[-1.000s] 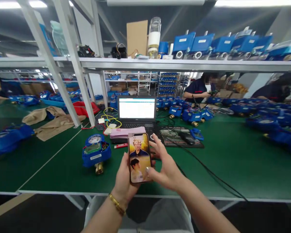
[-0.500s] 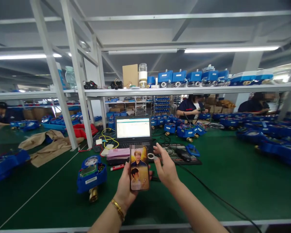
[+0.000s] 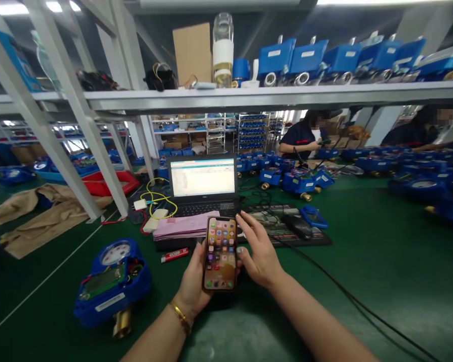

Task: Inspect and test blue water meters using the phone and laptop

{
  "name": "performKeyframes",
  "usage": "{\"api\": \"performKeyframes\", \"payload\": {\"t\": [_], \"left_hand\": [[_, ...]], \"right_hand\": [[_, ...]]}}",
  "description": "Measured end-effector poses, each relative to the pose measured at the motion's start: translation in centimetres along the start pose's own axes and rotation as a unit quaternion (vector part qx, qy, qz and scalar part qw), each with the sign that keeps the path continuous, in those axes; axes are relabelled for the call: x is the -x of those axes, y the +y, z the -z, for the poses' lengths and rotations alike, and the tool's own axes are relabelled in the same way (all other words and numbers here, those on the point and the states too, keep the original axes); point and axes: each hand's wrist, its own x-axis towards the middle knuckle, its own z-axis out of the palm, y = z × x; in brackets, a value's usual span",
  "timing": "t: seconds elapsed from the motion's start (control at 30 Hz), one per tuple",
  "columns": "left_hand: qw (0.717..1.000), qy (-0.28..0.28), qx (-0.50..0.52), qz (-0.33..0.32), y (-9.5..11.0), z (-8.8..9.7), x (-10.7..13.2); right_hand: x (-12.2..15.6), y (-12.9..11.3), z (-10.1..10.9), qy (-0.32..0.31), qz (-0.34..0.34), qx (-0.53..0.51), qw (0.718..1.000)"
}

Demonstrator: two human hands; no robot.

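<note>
A smartphone (image 3: 220, 256) is held upright in my left hand (image 3: 194, 281), its lit screen showing rows of app icons. My right hand (image 3: 261, 254) is at the phone's right edge, fingers spread and thumb near the screen; whether it touches the phone I cannot tell. Behind the phone lie a pink stack of papers or cloth (image 3: 184, 226) and an open laptop (image 3: 203, 181) with a lit screen. A red-and-white tube or stick (image 3: 174, 255) lies left of the phone. Farther left on the bench is a blue meter with an open housing (image 3: 113, 286) and a brass fitting.
A keyboard with a black mouse (image 3: 297, 227) lies at right, beside a blue device (image 3: 314, 217). A black cable (image 3: 347, 289) crosses the green bench. Metal uprights (image 3: 86, 130) carry a shelf (image 3: 249, 98) with a glass bottle and several blue meters. Two people work opposite.
The phone's screen has gone from a picture of two people to a page of app icons. My right hand has come closer to the phone. The camera view has tilted down and moved closer.
</note>
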Motion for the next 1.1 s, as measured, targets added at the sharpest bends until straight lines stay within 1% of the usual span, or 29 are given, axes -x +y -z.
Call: {"api": "performKeyframes", "payload": {"t": [0.07,0.17,0.23,0.3,0.37,0.43,0.5,0.57,0.63,0.9,1.0,1.1], "left_hand": [[1.0,0.012,0.001,0.006,0.0,-0.1,0.0],[1.0,0.025,0.0,0.004,0.1,-0.2,-0.1],[0.999,0.035,0.003,-0.008,0.2,-0.3,-0.1],[0.999,0.048,0.006,-0.019,0.4,-0.2,-0.2],[0.998,0.052,0.01,-0.018,0.7,-0.1,-0.2],[0.999,0.046,0.014,-0.012,0.8,0.1,-0.2],[0.999,0.043,0.021,-0.021,0.9,0.2,-0.2],[0.998,0.047,0.031,-0.028,0.8,0.2,-0.2],[0.997,0.054,0.042,-0.027,0.6,0.1,-0.3],[0.996,0.056,0.062,-0.029,0.5,-0.1,-0.2],[0.997,0.048,0.055,-0.031,0.4,0.1,-0.1],[0.998,0.036,0.038,-0.027,0.1,0.1,-0.1]], "right_hand": [[-0.1,-0.1,0.0,-0.015,-0.006,0.009,1.0],[0.0,-0.3,0.3,-0.014,-0.005,0.018,1.0],[0.3,-0.5,0.5,-0.011,0.011,-0.016,1.0],[0.6,-0.8,0.6,-0.009,0.01,-0.078,0.997],[0.9,-1.1,0.4,0.005,-0.026,-0.138,0.99],[1.3,-1.2,-0.1,0.006,-0.084,-0.183,0.979],[1.6,-1.1,-0.7,-0.026,-0.121,-0.22,0.968],[1.9,-1.1,-1.3,-0.064,-0.131,-0.247,0.958],[2.2,-1.1,-1.6,-0.083,-0.128,-0.268,0.951],[2.1,-1.4,-1.5,-0.083,-0.16,-0.303,0.936],[1.9,-1.4,-1.6,-0.076,-0.2,-0.345,0.914],[1.9,-1.2,-1.8,-0.068,-0.249,-0.407,0.876]]}}
